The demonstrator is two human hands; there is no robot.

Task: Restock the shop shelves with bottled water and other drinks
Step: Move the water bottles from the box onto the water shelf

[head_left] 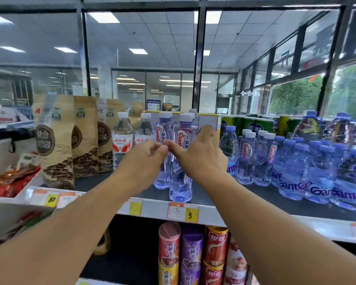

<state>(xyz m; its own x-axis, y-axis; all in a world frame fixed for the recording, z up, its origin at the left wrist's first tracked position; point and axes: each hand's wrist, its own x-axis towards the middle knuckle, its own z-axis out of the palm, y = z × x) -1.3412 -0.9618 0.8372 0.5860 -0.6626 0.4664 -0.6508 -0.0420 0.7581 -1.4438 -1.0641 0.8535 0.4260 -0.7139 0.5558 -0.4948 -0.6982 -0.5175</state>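
Observation:
Two tall clear water bottles with red-and-white labels stand mid-shelf: a front bottle near the shelf edge and a second bottle just behind and left of it. My right hand wraps the front bottle's upper body from the right. My left hand has its fingers curled against the second bottle from the left. The thumbs of both hands nearly meet in front of the labels. The dark top shelf carries them.
Left of them stand two white-capped bottles and brown paper bags. Several blue-capped water bottles crowd the right side, with green cans behind. Price tags line the shelf front; snack canisters fill the shelf below.

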